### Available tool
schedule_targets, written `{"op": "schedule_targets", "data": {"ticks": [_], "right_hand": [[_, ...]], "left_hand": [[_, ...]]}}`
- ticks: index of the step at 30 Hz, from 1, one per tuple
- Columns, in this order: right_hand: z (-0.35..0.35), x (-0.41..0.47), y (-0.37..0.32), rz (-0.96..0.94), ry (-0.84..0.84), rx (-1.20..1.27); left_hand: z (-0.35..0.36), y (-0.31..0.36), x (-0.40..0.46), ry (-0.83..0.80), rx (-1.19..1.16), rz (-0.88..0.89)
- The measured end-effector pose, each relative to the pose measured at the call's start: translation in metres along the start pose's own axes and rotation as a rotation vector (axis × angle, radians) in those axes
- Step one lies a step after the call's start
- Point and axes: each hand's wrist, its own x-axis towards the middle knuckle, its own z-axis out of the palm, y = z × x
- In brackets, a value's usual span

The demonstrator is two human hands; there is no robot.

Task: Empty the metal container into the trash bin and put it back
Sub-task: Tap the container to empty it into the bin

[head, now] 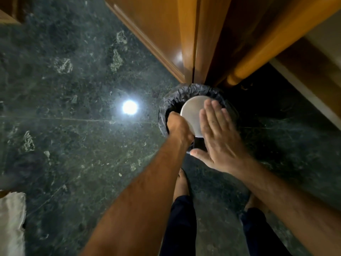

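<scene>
A round metal container [191, 111] is held upside down over the trash bin [177, 97], its flat shiny bottom facing up at me. My left hand [178, 126] grips its left side. My right hand [215, 133] lies flat with fingers spread on the container's bottom, on its right part. The bin is lined with a black bag whose edge folds over the rim. The container and my hands hide what is inside the bin.
The bin stands on a dark green marble floor [83, 89] against wooden cabinet doors [166, 34] and a rounded wooden post [258, 52]. A white cloth [11, 218] lies at the lower left. My bare feet [181, 183] stand just before the bin.
</scene>
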Motion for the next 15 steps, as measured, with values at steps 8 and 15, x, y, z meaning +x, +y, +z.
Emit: {"op": "schedule_targets", "data": {"ticks": [8, 15], "right_hand": [[-0.006, 0.015, 0.000, 0.107, -0.175, 0.083], [-0.012, 0.019, -0.014, -0.025, -0.152, 0.069]], "left_hand": [[-0.001, -0.008, 0.010, 0.059, 0.147, 0.055], [-0.006, -0.006, 0.004, -0.061, 0.028, 0.030]]}}
